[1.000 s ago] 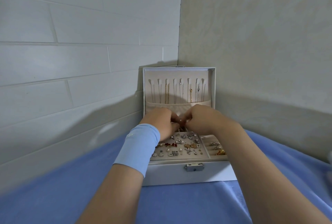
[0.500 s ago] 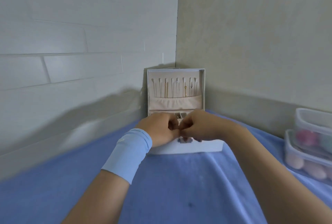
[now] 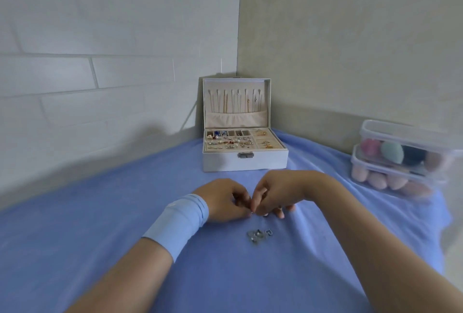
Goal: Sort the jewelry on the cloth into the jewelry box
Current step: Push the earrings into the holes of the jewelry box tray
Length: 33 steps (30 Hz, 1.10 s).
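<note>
Silver jewelry pieces (image 3: pixel 258 235) lie on blue cloth (image 3: pixel 120 217) near the left hand (image 3: pixel 223 201) and right hand (image 3: pixel 276 194), whose curled fingers pinch one tiny piece (image 3: pixel 250 211).

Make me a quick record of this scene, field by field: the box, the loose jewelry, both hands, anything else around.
jewelry box: open, at the far wall corner, tray holding many small pieces
loose jewelry: small silvery pile on the blue cloth, just nearer than the hands
left hand: fingertips pinching a tiny piece
right hand: pinching the same piece
clear containers: two, stacked, far right
</note>
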### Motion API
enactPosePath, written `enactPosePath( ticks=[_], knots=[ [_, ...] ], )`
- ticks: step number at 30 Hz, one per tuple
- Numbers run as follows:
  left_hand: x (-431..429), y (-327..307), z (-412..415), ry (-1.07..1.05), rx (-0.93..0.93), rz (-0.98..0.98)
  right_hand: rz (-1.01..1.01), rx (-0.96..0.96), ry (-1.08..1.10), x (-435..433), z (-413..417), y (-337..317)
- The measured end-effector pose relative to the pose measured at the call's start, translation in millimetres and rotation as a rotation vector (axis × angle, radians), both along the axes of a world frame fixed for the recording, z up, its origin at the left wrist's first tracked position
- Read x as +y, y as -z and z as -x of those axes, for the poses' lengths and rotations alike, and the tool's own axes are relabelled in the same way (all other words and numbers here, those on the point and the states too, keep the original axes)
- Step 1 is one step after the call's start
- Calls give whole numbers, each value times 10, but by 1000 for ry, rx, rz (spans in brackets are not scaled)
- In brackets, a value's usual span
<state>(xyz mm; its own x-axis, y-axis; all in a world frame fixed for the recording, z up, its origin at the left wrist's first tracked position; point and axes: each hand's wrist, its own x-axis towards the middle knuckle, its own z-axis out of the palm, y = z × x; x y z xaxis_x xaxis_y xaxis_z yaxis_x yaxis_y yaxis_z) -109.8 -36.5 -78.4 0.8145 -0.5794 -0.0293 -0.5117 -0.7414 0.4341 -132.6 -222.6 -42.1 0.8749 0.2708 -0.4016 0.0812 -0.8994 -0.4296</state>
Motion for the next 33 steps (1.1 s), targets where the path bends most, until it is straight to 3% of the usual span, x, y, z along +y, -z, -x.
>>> enactPosePath(
  ticks=[10,14,21,27,33],
  knots=[
    [14,100,33,112,-17,109,215,93,-18,128,253,-107],
    [115,64,-5,66,-68,135,199,116,-53,168,263,-54],
    [202,115,-35,-69,-103,145,1,-126,52,103,96,-116],
    [194,42,45,-23,-172,112,49,-187,83,53,-43,-35],
    [18,-86,298,148,94,-62,93,-170,28,104,-89,124]
  ],
)
